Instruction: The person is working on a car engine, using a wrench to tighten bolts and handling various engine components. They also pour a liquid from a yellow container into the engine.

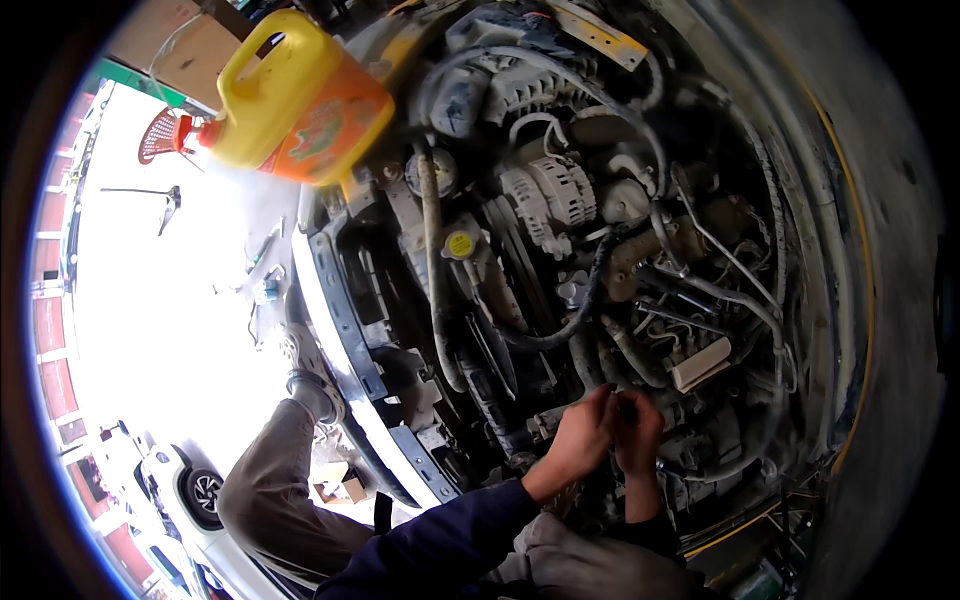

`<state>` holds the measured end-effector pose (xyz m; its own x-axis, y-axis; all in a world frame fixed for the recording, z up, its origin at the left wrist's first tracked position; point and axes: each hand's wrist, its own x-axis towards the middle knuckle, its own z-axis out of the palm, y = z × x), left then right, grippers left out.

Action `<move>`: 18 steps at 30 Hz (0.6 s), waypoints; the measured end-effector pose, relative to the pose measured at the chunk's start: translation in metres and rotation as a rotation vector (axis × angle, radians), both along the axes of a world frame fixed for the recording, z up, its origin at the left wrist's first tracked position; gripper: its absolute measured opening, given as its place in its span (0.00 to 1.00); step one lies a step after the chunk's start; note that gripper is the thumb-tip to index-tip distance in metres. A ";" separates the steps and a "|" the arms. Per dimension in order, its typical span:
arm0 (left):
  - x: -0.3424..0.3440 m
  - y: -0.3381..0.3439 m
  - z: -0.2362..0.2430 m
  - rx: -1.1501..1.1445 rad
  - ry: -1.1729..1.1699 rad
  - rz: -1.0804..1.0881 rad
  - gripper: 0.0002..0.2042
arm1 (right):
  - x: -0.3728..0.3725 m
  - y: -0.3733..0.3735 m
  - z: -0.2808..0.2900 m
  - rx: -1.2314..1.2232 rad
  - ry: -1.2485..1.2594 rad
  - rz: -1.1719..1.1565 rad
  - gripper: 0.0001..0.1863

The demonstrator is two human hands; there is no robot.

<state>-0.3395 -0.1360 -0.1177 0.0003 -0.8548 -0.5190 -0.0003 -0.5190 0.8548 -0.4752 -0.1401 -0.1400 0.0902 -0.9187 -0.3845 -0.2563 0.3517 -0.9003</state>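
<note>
My left hand (577,437) and my right hand (638,432) meet fingertip to fingertip over the near part of an open engine bay. The fingers of both are closed in a pinch. Whatever they hold, if anything, is too small and dark to make out. Just past my right hand, a pale rectangular block (702,364) lies on the engine among thin pipes. Beyond my left hand runs a thick black hose (562,338). Further off sit a grey ribbed alternator (552,195) and a round cap with a yellow label (459,245).
A yellow jug with an orange label (310,105) leans at the far left, a red strainer (163,136) by its mouth. A metal front crossbar (345,310) edges the bay beside my bent leg (285,490). A white car (185,490) stands at the lower left.
</note>
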 end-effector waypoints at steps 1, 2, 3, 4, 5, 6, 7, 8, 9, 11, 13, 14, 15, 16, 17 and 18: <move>-0.001 0.002 0.000 0.023 -0.055 -0.039 0.14 | 0.000 0.000 0.000 -0.057 0.051 0.070 0.12; -0.004 0.004 -0.006 0.007 -0.111 -0.073 0.11 | 0.000 0.001 0.000 -0.115 0.100 0.140 0.10; -0.007 0.009 -0.015 -0.012 -0.171 -0.127 0.11 | -0.001 0.001 0.000 -0.174 0.149 0.210 0.09; -0.008 0.011 -0.017 -0.034 -0.230 -0.184 0.12 | -0.003 0.003 -0.002 -0.202 0.191 0.258 0.09; -0.009 0.014 -0.020 -0.056 -0.289 -0.242 0.13 | -0.006 0.006 -0.006 -0.231 0.232 0.307 0.09; -0.012 0.018 -0.022 -0.039 -0.263 -0.232 0.13 | -0.010 0.010 -0.011 -0.259 0.273 0.355 0.09; -0.009 0.014 -0.009 -0.026 -0.235 -0.223 0.13 | -0.019 0.015 -0.021 -0.142 0.192 0.281 0.09; -0.008 0.012 -0.001 -0.011 -0.205 -0.214 0.14 | -0.029 0.019 -0.030 -0.023 0.114 0.208 0.10; -0.007 0.011 0.000 -0.017 -0.201 -0.219 0.14 | -0.040 0.021 -0.039 0.063 0.058 0.144 0.10; -0.009 0.009 0.004 -0.032 -0.191 -0.228 0.13 | -0.050 0.015 -0.041 0.195 -0.028 0.015 0.12; -0.008 0.008 0.013 -0.025 -0.162 -0.236 0.12 | -0.054 0.011 -0.038 0.235 -0.129 -0.028 0.13; -0.010 0.008 0.018 -0.020 -0.141 -0.229 0.12 | -0.055 0.008 -0.026 0.228 -0.188 -0.005 0.12; -0.005 0.010 0.025 -0.006 -0.096 -0.226 0.12 | -0.057 0.002 -0.018 0.225 -0.248 0.018 0.12; -0.007 0.013 0.031 -0.056 -0.046 -0.152 0.13 | -0.064 -0.007 -0.015 0.144 -0.162 0.098 0.12; -0.007 0.016 0.034 -0.104 0.006 -0.081 0.14 | -0.080 -0.009 -0.017 0.219 -0.241 0.076 0.10; -0.005 0.017 0.038 -0.014 0.025 -0.074 0.16 | -0.074 -0.027 0.007 0.216 -0.169 0.092 0.10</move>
<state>-0.3446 -0.1191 -0.0799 -0.0758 -0.8590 -0.5063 -0.0173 -0.5066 0.8620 -0.5489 -0.1671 -0.1333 0.2486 -0.8024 -0.5426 -0.1485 0.5220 -0.8400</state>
